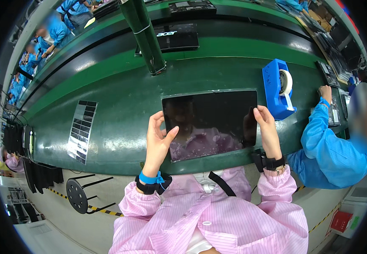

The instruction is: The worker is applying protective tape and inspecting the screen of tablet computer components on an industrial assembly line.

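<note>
Stool, black, with a round perforated seat, tipped in view on the floor beyond the near edge of the bench. Sheet, flat, bearing rows of dark and grey rectangular pieces, lying on the green, glossy-surfaced bench. Post, green, cylindrical, rising from the bench's far part. Left hand, bare, a bright blue band and a black strap at its wrist; thumb laid over the front face of the panel, the other fingers bent along its left edge, partly hidden, so gripping it. Lid, black, rectangular, glossy, behind the post. Panel, thin, rectangular, glossy black, with pale specks low on its face; located at the near middle of the bench, between both hands, whether resting or raised cannot be told. Right hand, bare, black strap at its wrist; fingers closed on the panel's right edge, partly hidden. Dispenser, blue, loaded with a whitish tape roll, standing just beside the panel, apart from it. Co-worker, in a blue smock, one arm reaching over the bench.
</note>
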Action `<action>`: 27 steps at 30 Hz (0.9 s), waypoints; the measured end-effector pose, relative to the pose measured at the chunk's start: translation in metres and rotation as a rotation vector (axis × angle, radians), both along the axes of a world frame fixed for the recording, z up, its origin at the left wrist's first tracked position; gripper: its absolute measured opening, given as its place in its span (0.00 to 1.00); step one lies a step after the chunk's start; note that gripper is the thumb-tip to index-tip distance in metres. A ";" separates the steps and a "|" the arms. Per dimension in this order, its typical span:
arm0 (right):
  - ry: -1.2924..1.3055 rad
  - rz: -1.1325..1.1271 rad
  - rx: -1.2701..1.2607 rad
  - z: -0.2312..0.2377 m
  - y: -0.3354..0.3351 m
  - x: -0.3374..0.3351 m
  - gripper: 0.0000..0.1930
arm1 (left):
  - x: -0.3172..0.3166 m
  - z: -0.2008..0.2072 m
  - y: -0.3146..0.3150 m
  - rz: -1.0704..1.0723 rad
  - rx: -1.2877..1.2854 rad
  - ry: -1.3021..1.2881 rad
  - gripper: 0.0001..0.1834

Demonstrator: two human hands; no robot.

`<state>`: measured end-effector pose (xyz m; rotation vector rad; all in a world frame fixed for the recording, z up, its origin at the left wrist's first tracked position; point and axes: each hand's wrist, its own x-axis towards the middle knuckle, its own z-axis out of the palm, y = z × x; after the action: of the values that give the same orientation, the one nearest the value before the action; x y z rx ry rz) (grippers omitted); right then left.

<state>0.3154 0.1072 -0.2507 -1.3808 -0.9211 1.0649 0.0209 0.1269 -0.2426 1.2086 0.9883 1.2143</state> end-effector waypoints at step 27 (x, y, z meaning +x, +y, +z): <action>0.230 -0.137 0.476 0.003 -0.002 -0.017 0.22 | 0.006 0.009 0.023 0.120 0.604 0.105 0.37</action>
<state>0.2986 0.1056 -0.2475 -0.8933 -0.8290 0.8127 0.0266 0.1498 -0.2341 1.7111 0.7972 1.6256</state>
